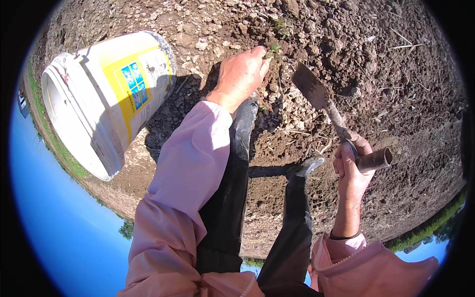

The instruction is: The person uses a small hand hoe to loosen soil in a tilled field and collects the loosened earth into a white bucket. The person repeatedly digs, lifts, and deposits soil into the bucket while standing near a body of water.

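My left hand is low over the soil, its fingers curled and closed at the leaves of a small green seedling. The seedling's stem and base are hidden behind the fingers. In my right hand is a hand trowel with a tubular metal cross-handle, gripped where shaft and handle meet. Its soil-caked flat blade points up and left, just right of the seedling. A second small plant with green and reddish leaves is below my left hand, beside the toe of my boot.
At the left a white plastic bucket with a yellow printed label lies tilted, mouth towards me. Dry, crumbly soil with bits of straw spreads all around. My dark boots stand on it. Another green plant grows farther ahead.
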Motion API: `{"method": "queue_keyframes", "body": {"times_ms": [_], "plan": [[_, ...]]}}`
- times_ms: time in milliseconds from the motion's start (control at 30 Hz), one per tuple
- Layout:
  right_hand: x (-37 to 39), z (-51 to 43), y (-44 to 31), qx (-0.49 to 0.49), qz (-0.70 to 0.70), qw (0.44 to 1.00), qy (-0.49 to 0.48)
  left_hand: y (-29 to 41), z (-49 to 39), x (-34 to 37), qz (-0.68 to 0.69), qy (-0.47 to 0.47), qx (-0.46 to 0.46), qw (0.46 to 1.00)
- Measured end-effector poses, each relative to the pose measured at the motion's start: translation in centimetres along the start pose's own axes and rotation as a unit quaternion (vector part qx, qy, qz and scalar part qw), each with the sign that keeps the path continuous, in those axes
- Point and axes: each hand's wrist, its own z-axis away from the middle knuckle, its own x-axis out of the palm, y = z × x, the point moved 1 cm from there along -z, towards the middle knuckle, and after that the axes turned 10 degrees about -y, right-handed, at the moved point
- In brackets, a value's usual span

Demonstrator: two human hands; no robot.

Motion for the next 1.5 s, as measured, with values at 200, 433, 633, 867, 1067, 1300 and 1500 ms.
{"method": "queue_keyframes", "body": {"times_ms": [200, 433, 633, 867, 1067, 1300, 1500], "plan": [[-0.6, -0.4, -2.3, -0.067, 0.036, 0.997, 0.019, -1.7, -0.2, -1.9, 0.055, 0.098, -0.057, 0.992], [6.2, -12.7, -3.3, -0.057, 0.095, 0.994, -0.012, 2.0, -4.8, 0.1, -0.039, 0.047, -0.044, 0.997], [1.9, -15.9, -4.2, 0.02, -0.048, 0.989, -0.141, 0.3, -5.7, 0.1, -0.048, 0.104, -0.047, 0.992], [1.5, -12.5, -3.3, 0.009, -0.079, 0.992, -0.097, -3.5, 0.2, -0.4, 0.324, 0.241, -0.034, 0.914], [1.6, -7.9, -4.0, -0.067, -0.016, 0.997, -0.026, -5.5, 2.8, -1.8, 0.432, 0.192, -0.107, 0.875], [0.0, -4.7, -4.3, -0.087, 0.067, 0.994, 0.025, -1.9, -1.5, -1.3, 0.157, 0.128, 0.031, 0.979], [-1.4, -2.2, -3.2, -0.06, -0.023, 0.997, 0.046, 2.0, -6.6, 0.1, -0.083, 0.032, 0.042, 0.995]]}}
